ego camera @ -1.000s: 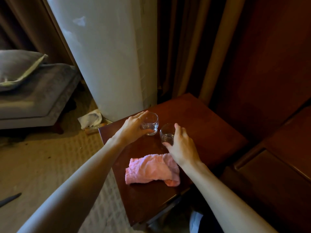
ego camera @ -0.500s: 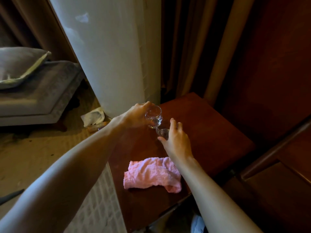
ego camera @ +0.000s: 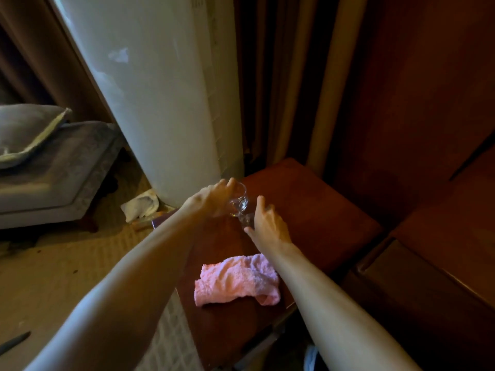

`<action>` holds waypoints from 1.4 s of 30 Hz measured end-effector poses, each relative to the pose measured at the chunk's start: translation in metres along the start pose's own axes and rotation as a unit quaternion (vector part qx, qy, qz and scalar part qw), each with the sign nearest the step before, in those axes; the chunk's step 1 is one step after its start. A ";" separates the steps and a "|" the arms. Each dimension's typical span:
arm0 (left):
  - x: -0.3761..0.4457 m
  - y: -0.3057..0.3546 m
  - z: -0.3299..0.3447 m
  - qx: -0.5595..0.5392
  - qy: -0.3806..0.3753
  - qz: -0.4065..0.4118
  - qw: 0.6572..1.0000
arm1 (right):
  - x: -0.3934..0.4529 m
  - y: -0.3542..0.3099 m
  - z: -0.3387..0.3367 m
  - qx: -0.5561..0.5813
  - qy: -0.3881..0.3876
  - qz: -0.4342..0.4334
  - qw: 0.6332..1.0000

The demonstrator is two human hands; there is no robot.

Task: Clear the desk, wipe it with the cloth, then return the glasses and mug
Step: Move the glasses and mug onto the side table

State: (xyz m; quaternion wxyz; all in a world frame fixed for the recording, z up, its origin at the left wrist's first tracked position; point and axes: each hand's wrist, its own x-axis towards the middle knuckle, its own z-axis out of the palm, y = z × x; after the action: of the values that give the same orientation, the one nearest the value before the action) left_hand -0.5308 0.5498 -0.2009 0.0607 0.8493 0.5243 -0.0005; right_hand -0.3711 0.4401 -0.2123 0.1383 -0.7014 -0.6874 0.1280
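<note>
Hands both busy: my left hand [ego camera: 211,199] grips one glass [ego camera: 239,200] tilted nr desk [ego camera: 316,210] far-left edge, right hand [ego camera: 269,227] wraps 2nd glass [ego camera: 247,220] beside it. Cloth [ego camera: 237,281] nr front edge; right side bare.

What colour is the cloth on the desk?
Pink, plain terry-like texture. The cloth lies crumpled on the desk; the head view shows it.

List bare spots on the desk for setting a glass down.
Free: the desk's right half, from the right hand to the far corner by the curtain. Crowded: the left hand with both glasses mid-desk; pink cloth at the near edge.
</note>
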 end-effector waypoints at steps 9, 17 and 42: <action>-0.057 0.146 -0.128 0.180 0.034 0.050 0.982 | -0.039 0.001 -0.147 -0.116 -0.128 -0.007 0.985; -0.169 0.294 -0.208 -0.141 0.266 0.131 0.944 | -0.202 0.063 -0.308 -0.095 0.001 -0.044 0.994; 0.032 0.855 -0.139 -0.071 0.057 0.328 0.940 | -0.378 0.586 -0.484 -0.070 0.236 0.382 0.891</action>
State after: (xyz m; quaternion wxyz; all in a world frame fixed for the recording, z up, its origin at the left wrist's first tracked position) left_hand 0.2369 0.2144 0.0229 0.0874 0.9664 0.2181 0.1045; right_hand 0.3439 0.0434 0.0169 0.1874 -0.9273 -0.3204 -0.0474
